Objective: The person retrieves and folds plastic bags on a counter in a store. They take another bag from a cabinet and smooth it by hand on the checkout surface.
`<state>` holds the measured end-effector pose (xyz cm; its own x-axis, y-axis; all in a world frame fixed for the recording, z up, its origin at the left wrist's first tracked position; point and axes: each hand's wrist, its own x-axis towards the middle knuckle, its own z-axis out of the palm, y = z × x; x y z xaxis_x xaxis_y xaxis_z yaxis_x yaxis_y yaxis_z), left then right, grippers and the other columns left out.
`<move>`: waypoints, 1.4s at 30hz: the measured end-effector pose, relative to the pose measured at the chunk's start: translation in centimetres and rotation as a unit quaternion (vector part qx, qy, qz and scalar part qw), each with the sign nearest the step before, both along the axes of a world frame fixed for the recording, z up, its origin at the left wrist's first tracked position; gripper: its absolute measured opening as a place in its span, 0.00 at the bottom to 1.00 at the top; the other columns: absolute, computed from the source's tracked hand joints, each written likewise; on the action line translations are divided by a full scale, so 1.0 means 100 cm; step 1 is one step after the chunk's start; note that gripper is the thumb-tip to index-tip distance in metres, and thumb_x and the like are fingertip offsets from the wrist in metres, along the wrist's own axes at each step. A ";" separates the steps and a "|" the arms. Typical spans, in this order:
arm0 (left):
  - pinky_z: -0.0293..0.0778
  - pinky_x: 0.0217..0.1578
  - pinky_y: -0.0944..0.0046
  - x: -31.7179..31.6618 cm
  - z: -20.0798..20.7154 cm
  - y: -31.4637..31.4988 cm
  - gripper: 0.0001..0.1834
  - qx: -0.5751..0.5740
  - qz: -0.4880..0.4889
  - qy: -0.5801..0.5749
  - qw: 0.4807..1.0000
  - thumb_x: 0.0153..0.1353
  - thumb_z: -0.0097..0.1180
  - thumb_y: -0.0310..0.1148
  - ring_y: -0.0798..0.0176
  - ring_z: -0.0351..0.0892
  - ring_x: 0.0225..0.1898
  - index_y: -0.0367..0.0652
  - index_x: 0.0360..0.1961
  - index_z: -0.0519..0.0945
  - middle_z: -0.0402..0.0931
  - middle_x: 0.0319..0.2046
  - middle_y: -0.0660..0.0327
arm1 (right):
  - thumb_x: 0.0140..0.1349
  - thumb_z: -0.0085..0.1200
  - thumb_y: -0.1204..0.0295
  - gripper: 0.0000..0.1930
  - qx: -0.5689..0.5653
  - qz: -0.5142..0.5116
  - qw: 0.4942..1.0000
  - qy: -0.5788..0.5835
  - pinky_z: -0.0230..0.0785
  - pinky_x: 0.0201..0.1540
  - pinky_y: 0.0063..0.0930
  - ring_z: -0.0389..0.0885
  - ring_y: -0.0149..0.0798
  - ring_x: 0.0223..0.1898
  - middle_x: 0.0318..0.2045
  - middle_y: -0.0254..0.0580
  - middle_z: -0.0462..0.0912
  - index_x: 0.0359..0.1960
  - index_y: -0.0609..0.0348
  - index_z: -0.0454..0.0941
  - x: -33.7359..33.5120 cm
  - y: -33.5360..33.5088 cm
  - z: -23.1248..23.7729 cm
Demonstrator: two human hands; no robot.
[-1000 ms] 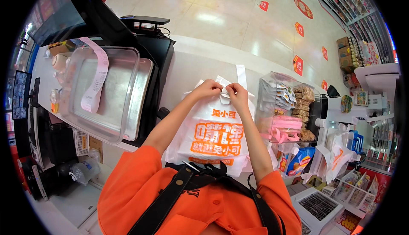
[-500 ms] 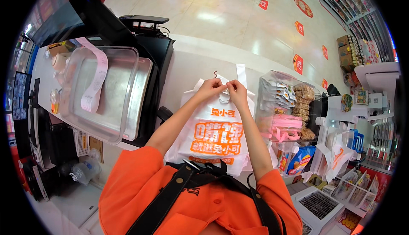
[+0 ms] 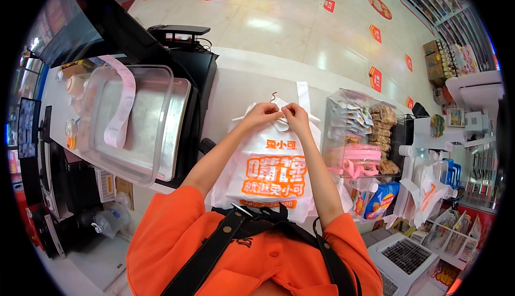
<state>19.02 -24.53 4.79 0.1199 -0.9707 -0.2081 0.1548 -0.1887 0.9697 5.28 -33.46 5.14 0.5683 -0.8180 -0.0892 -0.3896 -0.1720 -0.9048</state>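
A white plastic carrier bag [image 3: 252, 148] with orange print lies on the counter in front of me, its printed side up. My left hand [image 3: 263, 114] pinches the gathered handles at the bag's top. Close against it, my right hand [image 3: 296, 118] also pinches this bunched plastic. Fingertips of both hands nearly meet, so the exact fold between them is hidden. A thin reddish-brown curled strand [image 3: 274, 96] sticks up just beyond my left hand. Past my right hand lies a flat white strip [image 3: 303, 95].
At left, a pink-white paper strip [image 3: 126, 100] hangs over a clear plastic bin [image 3: 160, 135] and metal tray [image 3: 180, 119]. A clear box [image 3: 333, 129] of packaged snacks stands right of the bag. Farther right hang more white bags [image 3: 427, 188]. The counter [image 3: 228, 89] ends at a tiled floor.
Both hands stay pinched at the bag's top, having shifted slightly down and closer together. The gathered handles between them look more bunched. The camera view has tilted a little.
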 end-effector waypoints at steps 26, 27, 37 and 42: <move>0.69 0.27 0.58 -0.019 0.017 -0.001 0.08 -0.066 0.126 -0.342 0.929 0.55 0.55 0.31 0.53 0.74 0.25 0.37 0.27 0.73 0.73 0.25 0.55 | 0.47 0.59 0.74 0.05 -0.103 0.063 0.992 0.019 0.69 0.28 0.28 0.77 0.39 0.23 0.23 0.43 0.74 0.21 0.63 0.76 -0.018 -0.010 0.036; 0.69 0.27 0.57 -0.021 0.018 0.000 0.07 -0.056 0.139 -0.376 0.914 0.56 0.54 0.31 0.51 0.74 0.26 0.38 0.27 0.73 0.73 0.25 0.55 | 0.47 0.59 0.75 0.05 -0.050 0.019 0.999 0.004 0.69 0.27 0.27 0.76 0.36 0.22 0.22 0.41 0.75 0.21 0.63 0.76 -0.019 -0.014 0.038; 0.71 0.34 0.58 -0.030 0.017 0.022 0.04 -0.133 0.215 -0.357 0.899 0.54 0.51 0.25 0.51 0.75 0.36 0.40 0.32 0.74 0.75 0.34 0.56 | 0.52 0.59 0.72 0.07 -0.052 0.038 0.998 0.021 0.70 0.26 0.25 0.78 0.32 0.25 0.24 0.41 0.78 0.25 0.65 0.77 -0.018 -0.004 0.040; 0.72 0.37 0.59 -0.025 0.020 0.028 0.09 -0.149 0.140 -0.374 0.905 0.53 0.53 0.27 0.54 0.75 0.35 0.42 0.37 0.76 0.77 0.35 0.57 | 0.58 0.54 0.73 0.07 0.078 0.028 0.996 -0.031 0.74 0.32 0.19 0.78 0.25 0.30 0.32 0.36 0.81 0.35 0.64 0.79 -0.026 -0.007 0.023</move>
